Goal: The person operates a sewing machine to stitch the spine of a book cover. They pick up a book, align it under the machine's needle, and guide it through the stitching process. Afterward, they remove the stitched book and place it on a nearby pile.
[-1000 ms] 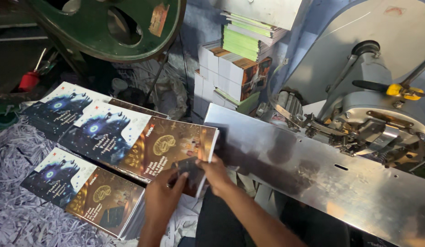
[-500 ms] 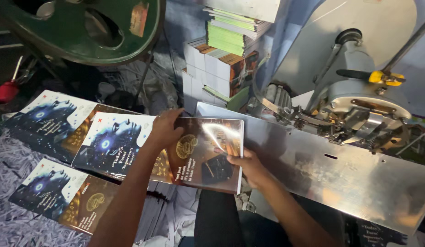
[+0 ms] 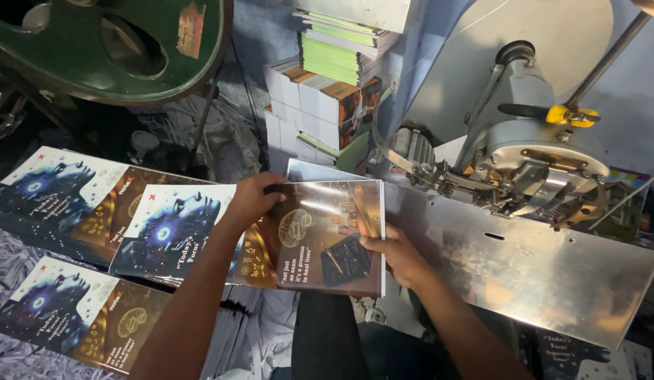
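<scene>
We see the booklet lying on the metal plate's left end, cover sheets to its left, the stitching machine behind the plate.

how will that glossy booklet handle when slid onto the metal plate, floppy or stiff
The booklet looks thin, so probably light and somewhat floppy; both the left hand and right hand hold it. Its cover shows glare, so it is likely slippery and should glide easily over the smooth metal plate.

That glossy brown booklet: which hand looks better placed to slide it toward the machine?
Probably the right hand: it grips the booklet at the edge lying on the metal plate; the left hand holds the far corner.
</scene>
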